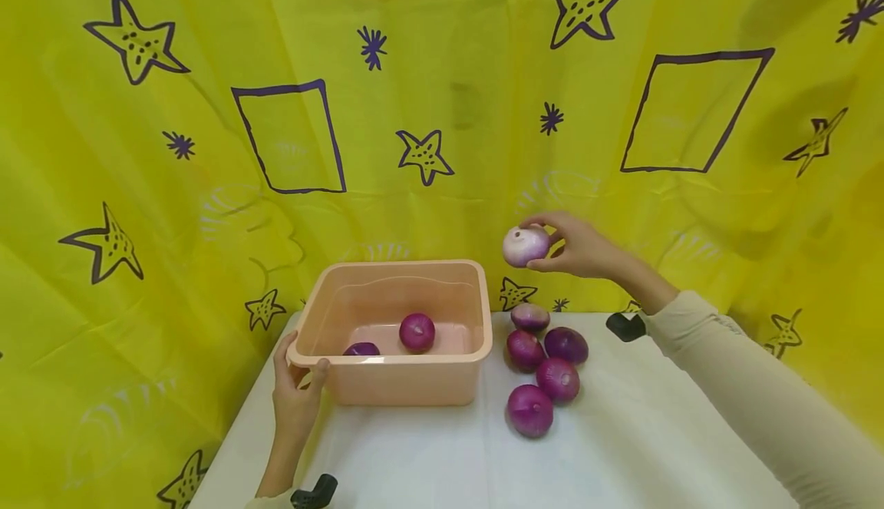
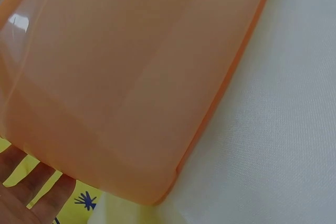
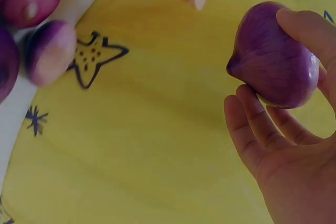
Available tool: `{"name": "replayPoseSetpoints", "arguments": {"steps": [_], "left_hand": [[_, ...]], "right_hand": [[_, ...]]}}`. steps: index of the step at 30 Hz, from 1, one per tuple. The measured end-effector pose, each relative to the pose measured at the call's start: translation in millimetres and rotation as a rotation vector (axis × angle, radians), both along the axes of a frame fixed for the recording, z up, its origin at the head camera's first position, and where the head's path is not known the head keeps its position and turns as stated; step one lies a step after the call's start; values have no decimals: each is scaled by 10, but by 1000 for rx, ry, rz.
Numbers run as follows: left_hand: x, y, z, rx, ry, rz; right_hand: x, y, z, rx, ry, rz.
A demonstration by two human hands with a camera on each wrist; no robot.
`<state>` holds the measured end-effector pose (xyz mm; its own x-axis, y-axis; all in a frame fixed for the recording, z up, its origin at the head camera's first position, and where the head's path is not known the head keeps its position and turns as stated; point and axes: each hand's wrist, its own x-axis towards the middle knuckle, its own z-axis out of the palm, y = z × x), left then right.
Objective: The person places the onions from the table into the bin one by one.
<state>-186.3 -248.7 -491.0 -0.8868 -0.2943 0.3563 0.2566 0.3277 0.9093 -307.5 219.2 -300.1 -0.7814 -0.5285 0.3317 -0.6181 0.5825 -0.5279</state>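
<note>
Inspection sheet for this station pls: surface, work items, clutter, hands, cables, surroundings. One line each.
Surface: white-covered table, carrying the tub and loose onions.
Work items: peach tub upright, two onions visible inside, one partly hidden by the front rim; five loose onions grouped right of the tub; one held onion in the air.
Clutter: nothing seen.
Left hand: grips the tub at its front-left corner.
Right hand: holds the held onion clear of the table, fingers and thumb around it.
Cables: nothing seen.
Surroundings: yellow sheet behind, with dark stars and outlined boxes; black pieces at both wrists.
</note>
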Motion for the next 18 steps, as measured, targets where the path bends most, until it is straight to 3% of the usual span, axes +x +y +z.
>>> {"name": "replayPoseSetpoints", "arguments": {"steps": [8,18], "left_hand": [[6,4,12,6,-9,8],[3,11,12,3,12,5]], "right_hand": [[-118,-632,-8,18,20,133],[-253,-1324,-87,63,7,185]]}}
